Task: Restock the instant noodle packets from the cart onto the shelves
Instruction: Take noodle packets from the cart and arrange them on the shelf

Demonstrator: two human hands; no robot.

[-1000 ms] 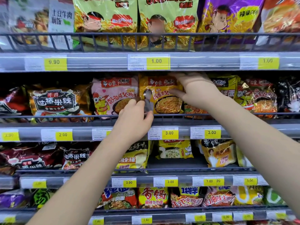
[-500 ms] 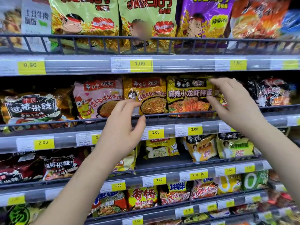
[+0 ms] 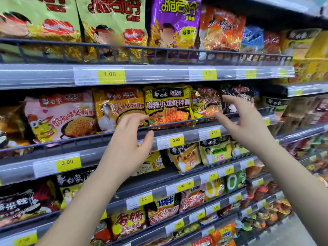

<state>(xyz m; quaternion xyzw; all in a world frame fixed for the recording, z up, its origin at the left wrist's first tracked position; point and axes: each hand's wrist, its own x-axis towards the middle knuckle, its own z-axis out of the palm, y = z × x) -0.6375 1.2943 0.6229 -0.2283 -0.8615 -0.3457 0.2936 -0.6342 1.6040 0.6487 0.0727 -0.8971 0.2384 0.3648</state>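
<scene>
Both bare forearms reach up from the bottom of the view. The left hand [image 3: 127, 144] is raised before the middle shelf [image 3: 92, 154], its fingers [image 3: 140, 118] loosely curved, thumb held apart, holding nothing. The fingertips lie over the wire rail [image 3: 177, 123]; whether they touch it cannot be told. The right hand [image 3: 246, 128] is just as empty, with its fingers [image 3: 229, 100] spread wide and the forefinger pointing up.

Between the two hands, behind the rail, a yellow-and-black noodle packet [image 3: 167, 105] stands upright on that shelf. An orange noodle packet [image 3: 119, 107] stands just beside it to the left, then a pink noodle packet [image 3: 62, 116]. A black noodle packet [image 3: 237, 92] is partly behind the right forefinger. A yellow price tag [image 3: 175, 140] reading 3.00 sits on the shelf edge below. On the shelf above, a purple snack bag [image 3: 175, 27] stands beside green snack bags [image 3: 113, 23].
</scene>
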